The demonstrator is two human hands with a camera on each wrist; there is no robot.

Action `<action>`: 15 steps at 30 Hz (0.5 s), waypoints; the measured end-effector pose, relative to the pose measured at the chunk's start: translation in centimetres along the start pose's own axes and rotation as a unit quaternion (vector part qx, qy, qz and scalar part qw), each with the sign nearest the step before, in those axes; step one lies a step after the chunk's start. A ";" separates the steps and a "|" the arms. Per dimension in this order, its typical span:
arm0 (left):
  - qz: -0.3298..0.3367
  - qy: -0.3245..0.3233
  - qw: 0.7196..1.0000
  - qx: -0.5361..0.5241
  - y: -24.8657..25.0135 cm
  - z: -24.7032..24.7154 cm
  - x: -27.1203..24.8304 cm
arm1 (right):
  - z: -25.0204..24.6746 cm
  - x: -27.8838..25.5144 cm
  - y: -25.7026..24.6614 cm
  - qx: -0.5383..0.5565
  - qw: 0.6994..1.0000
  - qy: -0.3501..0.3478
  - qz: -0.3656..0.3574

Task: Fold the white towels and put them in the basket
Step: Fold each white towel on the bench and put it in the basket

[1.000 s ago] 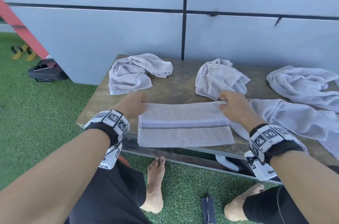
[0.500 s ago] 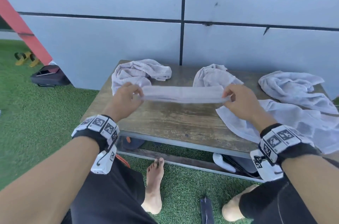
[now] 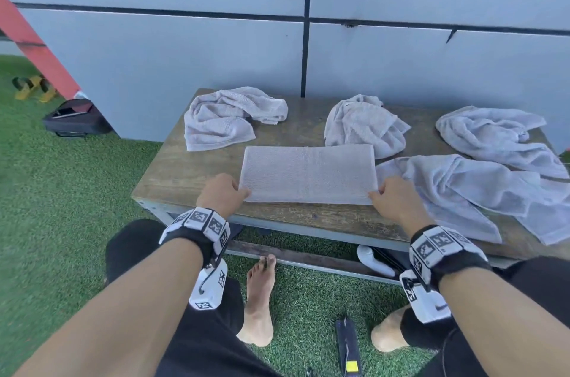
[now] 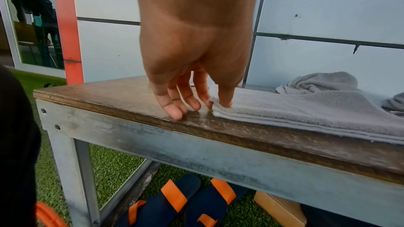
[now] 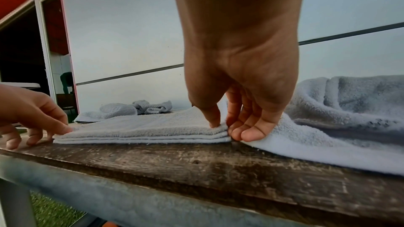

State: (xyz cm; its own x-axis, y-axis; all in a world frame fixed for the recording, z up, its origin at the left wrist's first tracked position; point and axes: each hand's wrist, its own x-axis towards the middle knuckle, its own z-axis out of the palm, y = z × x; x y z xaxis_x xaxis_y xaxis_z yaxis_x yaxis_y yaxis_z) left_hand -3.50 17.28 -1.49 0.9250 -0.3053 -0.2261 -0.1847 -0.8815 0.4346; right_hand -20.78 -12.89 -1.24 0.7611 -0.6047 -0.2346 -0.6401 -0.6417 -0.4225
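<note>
A folded white towel lies flat in several layers on the wooden table. My left hand pinches its near left corner, thumb on top, while the other fingers touch the wood. At the near right corner my right hand pinches the layers, thumb on top. Three crumpled towels lie at the back: left, middle, right. Another towel lies spread out under my right hand. No basket shows plainly.
A grey panelled wall stands directly behind the table. Blue and orange sandals and a cardboard box sit under it on green turf. My bare feet are in front. A black bag lies far left.
The towel hung over the table's front edge, was lifted and folded over in the air, and now lies flat with its striped band hidden. Both hands came down to its near corners.
</note>
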 end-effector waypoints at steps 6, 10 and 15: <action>-0.001 0.026 1.000 -0.017 -0.2 -0.5 0.2 | -1.2 0.3 -0.1 -0.016 1.000 -0.005 -0.001; -0.020 -0.004 0.999 -0.032 -0.5 -0.8 0.2 | -1.7 0.8 -0.5 -0.025 0.999 -0.033 -0.004; -0.047 0.002 0.999 -0.003 0.8 -0.9 -0.3 | -1.8 0.7 -1.3 -0.045 0.999 -0.025 -0.001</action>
State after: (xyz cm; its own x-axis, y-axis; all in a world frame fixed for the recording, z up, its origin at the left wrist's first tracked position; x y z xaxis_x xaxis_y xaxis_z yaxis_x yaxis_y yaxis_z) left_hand -3.59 16.97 -0.34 0.9395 -0.2207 -0.2622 -0.0957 -0.9035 0.4177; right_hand -19.59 -13.32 0.70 0.7648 -0.5811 -0.2780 -0.6441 -0.6837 -0.3430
